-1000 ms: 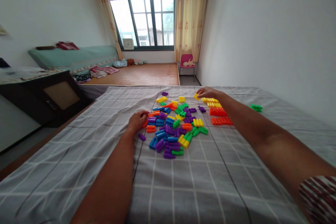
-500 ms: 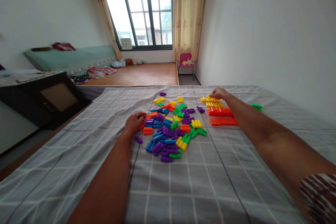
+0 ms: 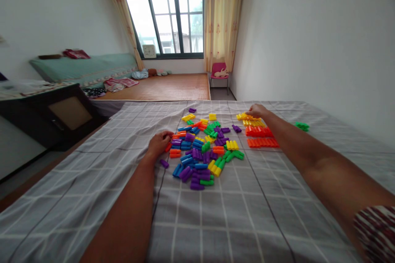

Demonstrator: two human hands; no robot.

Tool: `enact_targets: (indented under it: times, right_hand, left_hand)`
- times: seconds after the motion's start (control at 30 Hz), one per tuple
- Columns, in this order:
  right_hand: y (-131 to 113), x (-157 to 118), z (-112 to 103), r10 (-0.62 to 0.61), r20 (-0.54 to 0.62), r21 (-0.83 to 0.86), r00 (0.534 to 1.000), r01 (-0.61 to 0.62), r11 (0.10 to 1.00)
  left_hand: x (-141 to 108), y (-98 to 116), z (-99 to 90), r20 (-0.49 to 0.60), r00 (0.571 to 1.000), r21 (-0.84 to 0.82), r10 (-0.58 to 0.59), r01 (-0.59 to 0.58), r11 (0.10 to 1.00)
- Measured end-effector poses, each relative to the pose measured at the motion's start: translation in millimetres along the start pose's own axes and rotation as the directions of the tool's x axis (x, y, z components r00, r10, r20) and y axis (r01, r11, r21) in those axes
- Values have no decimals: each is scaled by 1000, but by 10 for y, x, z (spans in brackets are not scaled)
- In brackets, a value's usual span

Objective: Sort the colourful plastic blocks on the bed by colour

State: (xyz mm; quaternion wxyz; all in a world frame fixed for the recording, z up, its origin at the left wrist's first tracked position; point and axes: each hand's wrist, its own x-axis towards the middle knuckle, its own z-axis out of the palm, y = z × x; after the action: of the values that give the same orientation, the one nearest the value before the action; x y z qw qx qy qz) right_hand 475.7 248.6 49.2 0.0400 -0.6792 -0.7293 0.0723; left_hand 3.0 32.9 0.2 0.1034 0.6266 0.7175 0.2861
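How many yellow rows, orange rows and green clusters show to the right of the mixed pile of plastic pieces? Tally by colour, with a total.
Yellow rows: 2
Orange rows: 2
Green clusters: 1
Total: 5

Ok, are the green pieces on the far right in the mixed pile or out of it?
Out of it: the green pieces lie on the checked sheet, with the right forearm between them and the mixed pile.
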Motion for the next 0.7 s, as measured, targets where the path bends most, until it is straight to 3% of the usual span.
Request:
enact_targets:
  times: [0.1, 0.2, 0.4, 0.7]
  right_hand:
    - [-22, 0, -27, 64, -24, -80, 998, -65, 995]
    - [-55, 9, -26, -35, -95, -98, 995, 26, 995]
    - [-26, 46, 40, -151, 89, -10, 984, 153, 988]
    - [86, 102, -6, -146, 56, -57, 988, 149, 987]
  left_hand:
    - [-6, 29, -8, 4, 1000, 3, -5, 5, 1000]
    - [-17, 49, -9, 6, 1000, -5, -2, 2, 1000]
    - [-28, 47, 0, -7, 1000, 1, 4, -4, 1000]
    - [-8, 39, 7, -4, 1000, 14, -4, 4, 1000]
